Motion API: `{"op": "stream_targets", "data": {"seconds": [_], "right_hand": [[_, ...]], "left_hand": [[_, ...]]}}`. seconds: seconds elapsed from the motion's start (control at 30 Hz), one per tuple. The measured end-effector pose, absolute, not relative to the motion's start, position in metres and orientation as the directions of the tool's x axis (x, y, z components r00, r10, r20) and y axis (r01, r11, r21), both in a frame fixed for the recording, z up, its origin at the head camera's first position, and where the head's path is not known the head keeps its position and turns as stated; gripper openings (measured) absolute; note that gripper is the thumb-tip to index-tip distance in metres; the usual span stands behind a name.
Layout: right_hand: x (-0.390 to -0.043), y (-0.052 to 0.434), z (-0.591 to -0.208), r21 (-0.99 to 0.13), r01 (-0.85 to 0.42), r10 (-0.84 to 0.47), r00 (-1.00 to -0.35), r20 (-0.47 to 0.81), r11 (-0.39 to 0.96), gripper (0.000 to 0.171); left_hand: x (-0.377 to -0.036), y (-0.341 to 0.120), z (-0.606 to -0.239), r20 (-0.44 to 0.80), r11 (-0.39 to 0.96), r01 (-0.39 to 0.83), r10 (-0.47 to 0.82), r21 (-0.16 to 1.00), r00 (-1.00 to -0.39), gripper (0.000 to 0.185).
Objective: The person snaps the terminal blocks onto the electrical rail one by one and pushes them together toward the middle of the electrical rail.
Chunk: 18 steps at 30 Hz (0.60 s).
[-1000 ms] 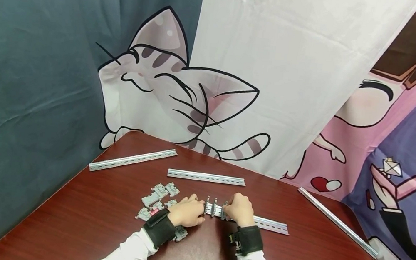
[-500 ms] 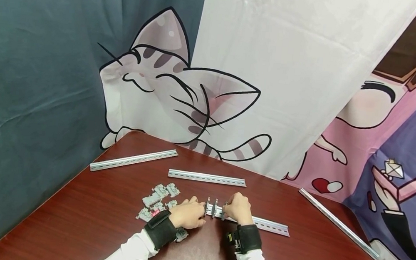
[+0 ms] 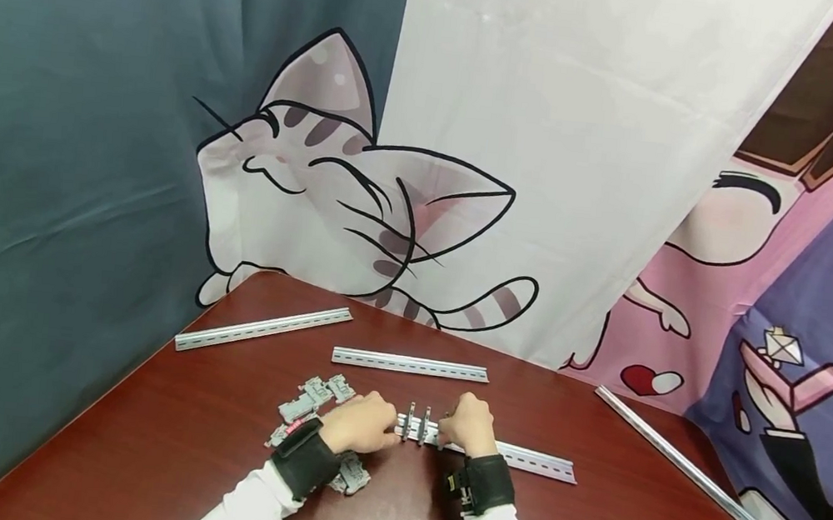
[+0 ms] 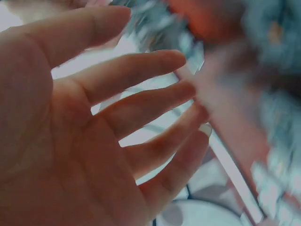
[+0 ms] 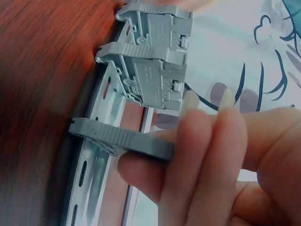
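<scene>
In the right wrist view my right hand [image 5: 207, 155] pinches a grey terminal block [image 5: 117, 136] between thumb and fingers, its near end over the slotted DIN rail [image 5: 84, 179]. Farther along that rail stand two more grey terminal blocks [image 5: 146, 70], upright and side by side. In the head view my left hand [image 3: 363, 424] is by the rail's left end, partly over the loose terminal blocks [image 3: 298, 408]. The left wrist view shows its palm and spread, extended fingers [image 4: 141, 70] with nothing between them.
Beyond the hands lie two DIN rails, one slanted [image 3: 262, 329] at the back left and one level [image 3: 410, 365] in the middle. Another rail [image 3: 676, 457] runs diagonally along the right side of the brown table [image 3: 142, 451]. Printed curtains [image 3: 549, 139] hang behind.
My left hand has drawn back a little to the left, toward the loose terminal blocks. My right hand stays at the same block on the rail. The head view has tilted slightly up.
</scene>
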State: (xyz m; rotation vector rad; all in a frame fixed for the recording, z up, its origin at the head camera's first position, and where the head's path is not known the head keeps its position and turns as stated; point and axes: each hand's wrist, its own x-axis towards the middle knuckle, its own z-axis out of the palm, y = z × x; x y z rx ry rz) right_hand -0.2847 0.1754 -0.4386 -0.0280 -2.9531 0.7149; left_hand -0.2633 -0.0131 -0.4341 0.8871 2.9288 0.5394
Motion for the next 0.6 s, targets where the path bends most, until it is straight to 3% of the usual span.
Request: {"op": "stream_targets", "data": {"seconds": [0.1, 0.23, 0.37, 0.5, 0.6], "right_hand": [[-0.284, 0.172, -0.439, -0.461, -0.007, 0.049, -0.993, 0.109, 0.887, 0.009], [-0.284, 0.172, -0.438, -0.480, -0.003, 0.058, -0.992, 0.114, 0.877, 0.021], [-0.282, 0.175, -0.437, -0.502, -0.017, 0.039, -0.994, 0.101, 0.865, 0.036], [-0.278, 0.177, -0.438, -0.519, -0.032, 0.010, -0.997, 0.078, 0.854, 0.028], [-0.275, 0.179, -0.434, -0.533, -0.031, -0.006, -0.999, 0.049, 0.845, 0.018]], "left_hand": [[-0.264, -0.026, -0.423, 0.072, 0.787, 0.482, 0.495, 0.386, -0.866, 0.025], [-0.256, -0.032, -0.410, -0.078, 0.855, 0.362, 0.418, 0.371, -0.905, 0.028], [-0.245, -0.018, -0.408, -0.180, 0.948, 0.282, 0.305, 0.146, -0.935, 0.043], [-0.241, 0.001, -0.418, -0.208, 0.979, 0.191, 0.173, -0.073, -0.963, 0.053], [-0.241, 0.008, -0.423, -0.218, 0.981, 0.149, 0.120, -0.124, -0.968, 0.052]]}}
